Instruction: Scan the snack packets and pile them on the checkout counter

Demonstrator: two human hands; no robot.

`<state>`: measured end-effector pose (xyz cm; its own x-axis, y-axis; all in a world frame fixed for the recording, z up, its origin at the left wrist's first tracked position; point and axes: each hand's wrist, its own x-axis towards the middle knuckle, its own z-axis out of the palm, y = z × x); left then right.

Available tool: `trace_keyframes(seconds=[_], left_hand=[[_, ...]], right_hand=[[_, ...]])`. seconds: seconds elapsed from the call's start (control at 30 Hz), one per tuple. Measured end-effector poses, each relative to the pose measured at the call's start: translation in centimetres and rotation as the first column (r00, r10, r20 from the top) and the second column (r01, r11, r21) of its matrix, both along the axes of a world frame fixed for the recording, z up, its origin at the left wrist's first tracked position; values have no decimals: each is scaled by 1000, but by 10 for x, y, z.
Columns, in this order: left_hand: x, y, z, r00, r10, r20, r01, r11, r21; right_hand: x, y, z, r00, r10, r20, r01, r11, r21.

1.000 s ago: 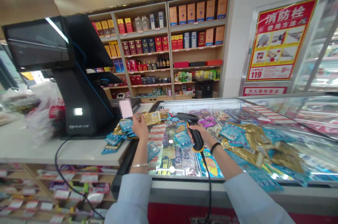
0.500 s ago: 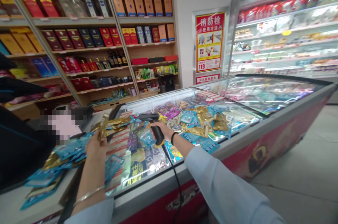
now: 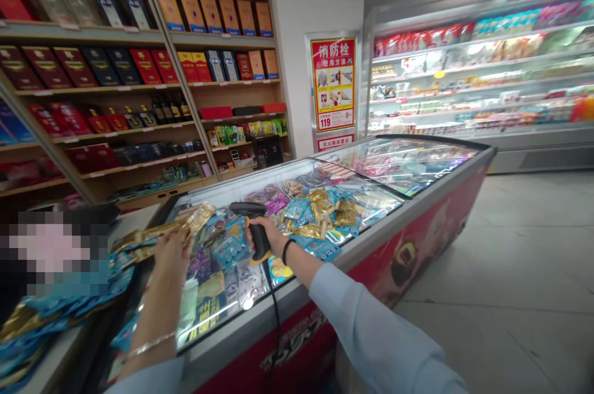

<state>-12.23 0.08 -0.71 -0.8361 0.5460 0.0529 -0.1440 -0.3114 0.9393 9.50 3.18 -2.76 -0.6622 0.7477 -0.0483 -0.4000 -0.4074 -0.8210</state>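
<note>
Centrally — a glass-topped freezer (image 3: 420, 245), with a pale surface (image 3: 135, 221) adjoining at left, a heap of gold and blue packets (image 3: 320, 207) on the glass. Hands apart: right hand (image 3: 270, 235) wrapped round a black corded scanner (image 3: 260, 244) above the freezer — left hand (image 3: 171, 250) pinching a gold packet (image 3: 200, 218) over its left end.

Light-blue sleeves (image 3: 371, 313) accompany a silver bangle (image 3: 151, 344) (left) and black wristband (image 3: 286, 250).
</note>
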Motion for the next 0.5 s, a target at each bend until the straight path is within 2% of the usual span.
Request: trace_keyframes(seconds=[0.07,0.2,0.37,0.43,0.5], left_hand=[[25,10,5,993,-106,56,107,994,-18],[74,30,18,983,-179,48,179,984,5],[120,50,36,962,-274,16,272,961,53],[138,59,40,955,-297,-21,297,950,95],[158,70,38,941,-327,-89,336,933,127]], right_hand=[[22,3,5,999,-39,-19,39,999,-12],[83,15,25,983,-182,-34,182,983,4],[177,41,56,901,-418,-119,429,899,91],[210,50,57,857,-496,-140,510,855,94],[237,54,48,813,-560,-161,578,810,100]])
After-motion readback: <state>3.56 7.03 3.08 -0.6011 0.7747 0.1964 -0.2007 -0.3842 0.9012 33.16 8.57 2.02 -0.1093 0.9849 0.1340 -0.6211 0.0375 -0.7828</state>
